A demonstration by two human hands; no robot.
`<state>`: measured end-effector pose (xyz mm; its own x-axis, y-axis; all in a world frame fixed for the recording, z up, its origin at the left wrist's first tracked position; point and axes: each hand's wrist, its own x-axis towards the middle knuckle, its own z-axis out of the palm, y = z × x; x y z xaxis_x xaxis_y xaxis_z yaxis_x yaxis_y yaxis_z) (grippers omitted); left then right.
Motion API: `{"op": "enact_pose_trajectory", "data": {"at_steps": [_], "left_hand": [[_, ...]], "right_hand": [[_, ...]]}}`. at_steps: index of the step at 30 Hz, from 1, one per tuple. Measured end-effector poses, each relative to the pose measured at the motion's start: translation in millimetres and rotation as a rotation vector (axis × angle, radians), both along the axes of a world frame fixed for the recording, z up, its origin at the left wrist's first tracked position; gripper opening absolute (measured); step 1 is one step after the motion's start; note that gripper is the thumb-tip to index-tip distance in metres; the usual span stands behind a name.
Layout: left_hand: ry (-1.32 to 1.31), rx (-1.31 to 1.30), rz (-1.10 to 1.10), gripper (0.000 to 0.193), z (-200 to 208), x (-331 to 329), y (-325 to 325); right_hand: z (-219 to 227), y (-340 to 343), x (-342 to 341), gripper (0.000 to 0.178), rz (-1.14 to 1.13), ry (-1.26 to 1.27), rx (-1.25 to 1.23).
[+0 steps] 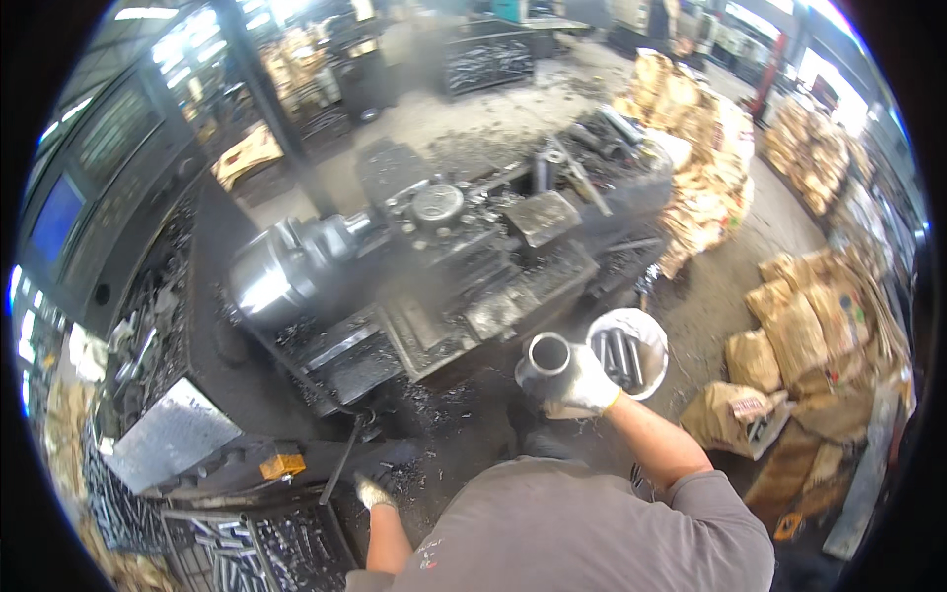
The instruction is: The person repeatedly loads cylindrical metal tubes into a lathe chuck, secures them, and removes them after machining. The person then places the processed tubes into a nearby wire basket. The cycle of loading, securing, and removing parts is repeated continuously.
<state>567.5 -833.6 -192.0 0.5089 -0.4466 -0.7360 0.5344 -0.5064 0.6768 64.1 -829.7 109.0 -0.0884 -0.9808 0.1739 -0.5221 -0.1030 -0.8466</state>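
My right hand [592,383], in a white glove, is closed round a short metal pipe [538,378] whose round open end faces up. It is just left of a white bucket [659,367] with several metal tubes [619,357] standing in it. Low on the left, my gloved left hand [375,491] is beside a slanting metal bar [341,462]; its fingers are too small and unclear to read. Ahead stands a lathe, with its shiny round chuck [268,280] on the left and a round-topped tool post [437,204] on its carriage.
Brown sacks [789,326] are heaped at the right, with another tall stack [705,168] behind the lathe's far end. A grey metal panel [170,434] and a crate of metal parts [232,553] lie at the left. Metal chips litter the floor [434,449].
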Motion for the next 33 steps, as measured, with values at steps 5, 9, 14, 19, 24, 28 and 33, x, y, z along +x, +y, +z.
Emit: {"op": "enact_pose_trajectory", "data": {"at_steps": [5,9,14,19,24,28,33], "left_hand": [[-1.387,0.473,-0.083,0.040,55.2,36.9,44.0],[-1.348,0.125,0.147,0.056,141.6,22.1,3.5],[-1.448,0.145,-0.010,0.063,137.7,67.0,0.7],[-0.543,-0.276,0.186,0.051,137.5,114.9,25.4],[-1.138,0.255,0.181,0.057,185.2,-16.0,-15.4],[-1.414,0.200,0.036,0.046,118.0,-65.2,20.6],[-1.143,0.410,0.039,0.041,105.8,-96.5,38.9]], "right_hand": [[0.0,-125.4,-9.1,0.036,0.078,0.264,-0.038],[-17.7,-167.6,-28.4,0.058,0.173,0.223,0.122],[23.1,-197.1,-87.1,0.041,0.530,0.228,0.115],[65.6,-321.8,-136.7,0.028,0.172,0.397,-0.133],[-24.7,-487.7,-166.3,0.045,0.235,1.119,0.547],[-104.1,-533.4,-166.6,0.043,0.272,1.070,0.844],[-6.2,-576.1,-159.7,0.053,0.269,0.781,0.919]]}}
